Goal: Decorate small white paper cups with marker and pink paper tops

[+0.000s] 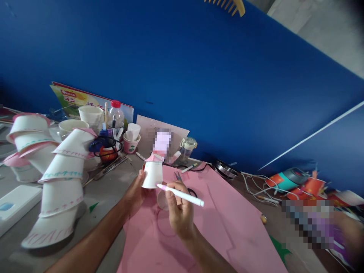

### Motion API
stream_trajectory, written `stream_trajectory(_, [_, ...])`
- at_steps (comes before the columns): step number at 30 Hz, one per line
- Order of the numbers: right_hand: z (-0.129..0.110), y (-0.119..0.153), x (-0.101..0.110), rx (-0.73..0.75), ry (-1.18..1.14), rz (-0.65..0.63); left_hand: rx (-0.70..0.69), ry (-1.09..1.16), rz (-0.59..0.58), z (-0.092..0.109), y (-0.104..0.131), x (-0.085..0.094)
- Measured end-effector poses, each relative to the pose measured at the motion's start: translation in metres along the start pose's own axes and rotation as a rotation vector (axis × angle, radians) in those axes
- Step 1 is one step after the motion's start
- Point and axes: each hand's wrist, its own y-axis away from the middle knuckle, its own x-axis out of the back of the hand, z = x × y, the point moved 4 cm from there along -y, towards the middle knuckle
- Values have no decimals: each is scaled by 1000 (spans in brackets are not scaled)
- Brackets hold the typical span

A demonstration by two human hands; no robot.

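Note:
My left hand (pixel 138 193) grips a white paper cup (pixel 153 175) turned rim-down, with a pink paper piece (pixel 154 157) on its top. My right hand (pixel 180 210) holds a white marker (pixel 184 195) whose pink tip meets the cup near its lower rim. Beneath both hands lies a large sheet of pink paper (pixel 210 227), with a drawn circle partly showing. Scissors (pixel 178 176) rest on that sheet behind my right hand, their handles partly hidden. To the left stand stacks of decorated paper cups (pixel 62 195) with pink and teal marks along their rims.
A white box-shaped object (pixel 19 206) lies far left. Plain cups (pixel 90 115), a red-capped bottle (pixel 115 113) and a lidded bottle (pixel 187 148) line the back by a blue partition (pixel 176 68). Right are a tape roll (pixel 224 169), cables (pixel 250 187) and a teal-orange bottle (pixel 284 180).

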Motion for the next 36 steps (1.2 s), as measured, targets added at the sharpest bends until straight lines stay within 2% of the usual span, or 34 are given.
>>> stream_trajectory(5, [-1,0,1,16,26,8,-8,-11,-20,-1,-1,2])
stream_trajectory(14, [-5,-1,0,34,37,0,-10,-55,-54,3,4,-7])
stream_trajectory(22, [-6,-1,0,22,29,19,-6,-14,-21,0,1,-2])
stream_trajectory(32, [-7,-2,2,21,44,55,-10,-23,-39,0,1,-1])
stream_trajectory(36, [-7,-2,1,43,40,33,21,-34,-78,0,1,-1])
